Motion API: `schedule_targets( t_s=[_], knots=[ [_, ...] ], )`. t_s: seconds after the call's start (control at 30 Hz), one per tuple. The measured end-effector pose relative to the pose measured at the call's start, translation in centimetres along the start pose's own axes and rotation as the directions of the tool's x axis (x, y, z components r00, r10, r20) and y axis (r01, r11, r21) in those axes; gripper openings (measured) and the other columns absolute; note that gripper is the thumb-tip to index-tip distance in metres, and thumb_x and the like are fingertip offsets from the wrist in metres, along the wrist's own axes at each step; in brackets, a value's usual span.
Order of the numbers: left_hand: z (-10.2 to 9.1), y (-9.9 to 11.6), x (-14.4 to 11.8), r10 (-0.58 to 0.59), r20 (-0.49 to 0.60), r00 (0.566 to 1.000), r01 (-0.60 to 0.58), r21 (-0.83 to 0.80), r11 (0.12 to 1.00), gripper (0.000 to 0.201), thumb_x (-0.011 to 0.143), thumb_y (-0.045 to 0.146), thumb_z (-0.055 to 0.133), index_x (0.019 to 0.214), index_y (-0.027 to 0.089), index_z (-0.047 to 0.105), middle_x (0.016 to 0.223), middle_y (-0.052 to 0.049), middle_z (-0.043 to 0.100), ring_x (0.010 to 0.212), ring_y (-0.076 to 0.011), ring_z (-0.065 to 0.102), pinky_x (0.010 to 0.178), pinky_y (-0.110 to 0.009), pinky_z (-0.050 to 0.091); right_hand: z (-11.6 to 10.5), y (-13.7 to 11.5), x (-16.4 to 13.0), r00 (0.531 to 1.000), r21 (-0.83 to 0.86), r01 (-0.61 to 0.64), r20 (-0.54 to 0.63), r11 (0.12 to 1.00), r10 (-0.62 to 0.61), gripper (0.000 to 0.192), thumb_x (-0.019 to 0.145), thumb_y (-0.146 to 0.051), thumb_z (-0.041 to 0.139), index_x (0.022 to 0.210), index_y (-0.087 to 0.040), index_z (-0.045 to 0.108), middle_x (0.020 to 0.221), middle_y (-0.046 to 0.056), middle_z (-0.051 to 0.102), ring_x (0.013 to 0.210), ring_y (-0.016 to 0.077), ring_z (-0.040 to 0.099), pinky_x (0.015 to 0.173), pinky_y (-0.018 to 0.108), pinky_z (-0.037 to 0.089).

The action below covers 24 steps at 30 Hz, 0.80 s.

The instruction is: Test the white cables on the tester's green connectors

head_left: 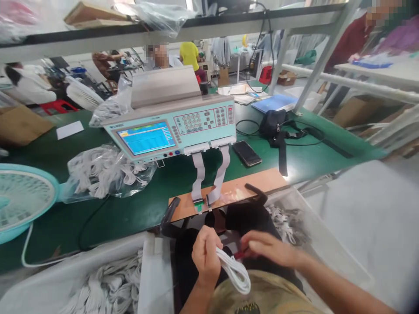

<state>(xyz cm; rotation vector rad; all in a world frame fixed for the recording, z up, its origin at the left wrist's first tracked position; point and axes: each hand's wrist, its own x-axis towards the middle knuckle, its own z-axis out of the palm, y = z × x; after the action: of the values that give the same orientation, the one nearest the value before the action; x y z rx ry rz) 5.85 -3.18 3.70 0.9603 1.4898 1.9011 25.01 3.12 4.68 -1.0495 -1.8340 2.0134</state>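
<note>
A coiled white cable is gripped in my left hand, its loops hanging toward my lap. Close beside it, my right hand is closed on a small red item; motion blur hides what kind it is. Both hands are over my lap, in front of the table edge. Ahead of them lies a copper-coloured board, where two grey ribbon cables end in small connectors. These ribbons run down from a light-blue cable tester with a lit screen.
White bins with bundled cables stand at left and right. On the green table are a bag of cables, a blue basket, a phone and a black pouch. Other people are in the background.
</note>
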Motion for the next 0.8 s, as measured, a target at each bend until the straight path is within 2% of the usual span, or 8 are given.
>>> schedule_targets(
  t_s=[0.03,0.1,0.2,0.3,0.37,0.43,0.63,0.8],
  knots=[
    [0.2,0.1,-0.2,0.061,0.076,0.995,-0.063,0.024,0.998,0.029,0.080,0.033,0.052,0.054,0.020,0.053,0.049,0.000,0.048,0.049,-0.0132,0.045,0.051,-0.027,0.040,1.9,-0.3,0.5,0.989,0.154,-0.041,0.146,0.987,0.018,0.047,0.081,-0.059,0.047,0.098,-0.018,0.062,0.091,0.008,0.063,0.079,0.0205,0.059,0.069,0.030,0.046],
    [0.1,0.3,-0.2,0.154,0.185,0.970,-0.165,0.042,0.985,0.024,0.079,0.031,0.053,0.059,0.020,0.059,0.054,-0.002,0.053,0.056,-0.0164,0.050,0.057,-0.031,0.044,4.6,-0.8,1.6,0.960,0.299,-0.064,0.278,0.952,-0.022,0.049,0.080,-0.061,0.047,0.092,-0.016,0.061,0.078,0.005,0.063,0.065,0.0166,0.058,0.059,0.027,0.045],
    [-0.9,0.5,0.2,0.178,0.111,0.978,-0.188,0.097,0.977,0.014,0.078,0.030,0.055,0.072,0.019,0.063,0.072,-0.005,0.059,0.077,-0.0214,0.058,0.074,-0.036,0.047,5.2,-1.1,2.5,0.984,0.181,0.094,0.130,0.979,-0.119,0.038,0.080,-0.052,0.053,0.089,-0.016,0.059,0.072,0.002,0.061,0.059,0.0140,0.055,0.054,0.023,0.041],
    [-2.3,0.4,0.6,-0.127,0.095,0.987,0.112,0.150,0.982,0.022,0.075,0.034,0.060,0.088,0.017,0.064,0.083,-0.006,0.061,0.080,-0.0199,0.058,0.074,-0.032,0.047,3.9,-0.7,2.7,0.959,-0.228,0.269,-0.023,0.936,-0.281,0.027,0.079,-0.040,0.060,0.092,-0.016,0.060,0.080,0.003,0.062,0.067,0.0165,0.056,0.059,0.023,0.039],
    [-3.0,0.0,0.4,-0.391,0.227,0.892,0.366,0.145,0.919,0.030,0.070,0.037,0.065,0.091,0.015,0.065,0.076,-0.004,0.062,0.066,-0.0164,0.057,0.060,-0.026,0.047,3.3,-0.2,2.9,0.926,-0.457,0.340,0.013,0.822,-0.376,0.027,0.079,-0.040,0.061,0.093,-0.017,0.061,0.080,0.005,0.063,0.068,0.0176,0.057,0.060,0.024,0.038],
    [-3.3,-0.4,0.1,-0.534,0.344,0.773,0.518,0.144,0.843,0.031,0.068,0.039,0.067,0.084,0.013,0.067,0.066,-0.002,0.059,0.055,-0.0132,0.051,0.047,-0.023,0.043,3.1,0.3,3.2,0.889,-0.596,0.402,0.071,0.695,-0.453,0.029,0.080,-0.044,0.059,0.092,-0.018,0.061,0.076,0.005,0.064,0.066,0.0176,0.056,0.059,0.025,0.036],
    [-3.6,-0.3,-0.3,-0.671,0.379,0.637,0.696,0.091,0.712,0.028,0.065,0.036,0.070,0.077,0.012,0.066,0.063,-0.003,0.059,0.052,-0.0121,0.050,0.046,-0.023,0.044,3.6,1.0,4.1,0.822,-0.758,0.454,0.154,0.469,-0.548,0.024,0.092,-0.031,0.040,0.088,-0.018,0.061,0.070,0.006,0.063,0.060,0.0161,0.052,0.059,0.027,0.033],
    [-3.4,-0.4,-0.8,-0.717,0.266,0.645,0.753,-0.063,0.655,0.027,0.057,0.030,0.074,0.077,0.013,0.066,0.070,-0.003,0.063,0.062,-0.0138,0.056,0.059,-0.024,0.047,4.0,1.1,4.8,0.793,-0.796,0.439,0.125,0.416,-0.597,0.013,0.087,-0.026,0.050,0.090,-0.017,0.059,0.076,0.006,0.061,0.068,0.0176,0.052,0.062,0.029,0.033]
  ],
)
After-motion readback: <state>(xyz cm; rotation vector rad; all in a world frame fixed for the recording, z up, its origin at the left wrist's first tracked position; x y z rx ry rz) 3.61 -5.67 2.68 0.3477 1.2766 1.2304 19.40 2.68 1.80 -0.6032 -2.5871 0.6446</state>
